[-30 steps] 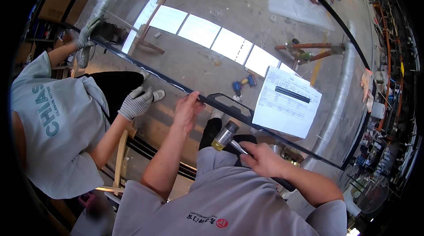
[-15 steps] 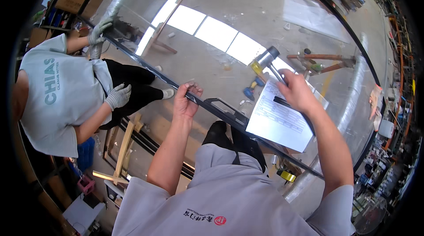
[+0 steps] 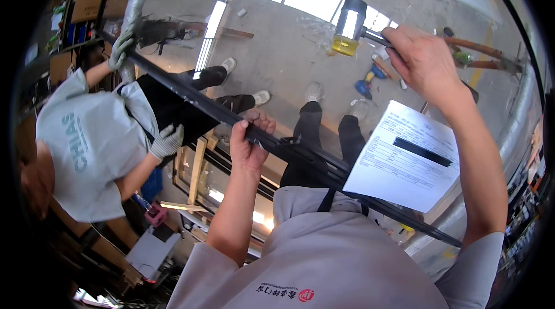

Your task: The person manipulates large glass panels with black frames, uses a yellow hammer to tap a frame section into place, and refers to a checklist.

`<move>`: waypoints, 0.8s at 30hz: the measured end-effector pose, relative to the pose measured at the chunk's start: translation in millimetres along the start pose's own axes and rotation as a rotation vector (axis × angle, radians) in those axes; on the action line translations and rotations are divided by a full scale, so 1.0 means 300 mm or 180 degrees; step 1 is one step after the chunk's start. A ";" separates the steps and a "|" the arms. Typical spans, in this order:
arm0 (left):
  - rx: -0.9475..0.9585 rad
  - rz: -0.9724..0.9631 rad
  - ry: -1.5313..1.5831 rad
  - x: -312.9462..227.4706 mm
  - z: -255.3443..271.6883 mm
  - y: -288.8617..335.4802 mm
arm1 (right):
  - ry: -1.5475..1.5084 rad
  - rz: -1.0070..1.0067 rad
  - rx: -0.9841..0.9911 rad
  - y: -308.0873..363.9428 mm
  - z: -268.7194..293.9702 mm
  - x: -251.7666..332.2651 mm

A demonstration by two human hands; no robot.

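Note:
My left hand [image 3: 251,142] is closed round a black frame bar [image 3: 211,108] that edges a large clear glass pane. In my right hand [image 3: 425,65] is a mallet [image 3: 350,27], gripped by its dark handle. Its head has a black end up and a yellow end down, and it hangs over the pane, apart from the bar. A printed white sheet [image 3: 399,179] lies by the bar below my right forearm, with a black strip [image 3: 422,152] on it. Just right of my left hand, a black fitting [image 3: 298,150] sits along the bar.
At left a co-worker [image 3: 92,153] in grey gloves has one hand [image 3: 121,49] on the bar's far end. Through the glass show a blue-and-yellow power drill [image 3: 365,84] and brown trestle legs [image 3: 477,49]. Wooden strips [image 3: 198,171] stand at lower left.
My right hand and the mallet have risen off from near the sheet, the mallet head now turned more upright. My view has shifted; my left hand stays on the bar.

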State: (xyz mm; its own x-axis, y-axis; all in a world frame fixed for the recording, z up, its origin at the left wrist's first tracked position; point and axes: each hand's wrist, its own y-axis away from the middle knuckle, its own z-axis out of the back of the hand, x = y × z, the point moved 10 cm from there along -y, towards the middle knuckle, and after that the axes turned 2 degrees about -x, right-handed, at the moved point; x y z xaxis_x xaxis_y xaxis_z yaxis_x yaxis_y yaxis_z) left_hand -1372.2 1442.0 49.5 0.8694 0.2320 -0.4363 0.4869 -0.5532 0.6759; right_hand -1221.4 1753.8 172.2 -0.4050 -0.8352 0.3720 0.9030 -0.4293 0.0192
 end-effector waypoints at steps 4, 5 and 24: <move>-0.0077 0.0401 -0.0199 -0.010 -0.007 -0.015 | 0.0468 -0.0058 -0.0455 0.001 0.060 0.029; -0.0074 0.0366 -0.0001 -0.041 0.000 -0.037 | 0.0303 -0.0424 -0.0553 0.041 0.086 0.026; -0.0501 0.0263 0.0334 -0.242 0.056 -0.122 | -0.3910 -0.6865 -0.4539 1.666 -0.411 0.171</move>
State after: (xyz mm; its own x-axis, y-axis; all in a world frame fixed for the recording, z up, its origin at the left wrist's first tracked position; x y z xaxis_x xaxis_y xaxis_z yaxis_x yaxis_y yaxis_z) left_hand -1454.5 1431.9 46.7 0.9070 0.2776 -0.3167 0.4134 -0.4439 0.7950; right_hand -808.6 1454.1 86.5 0.5061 0.5991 0.6204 -0.7244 -0.0952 0.6828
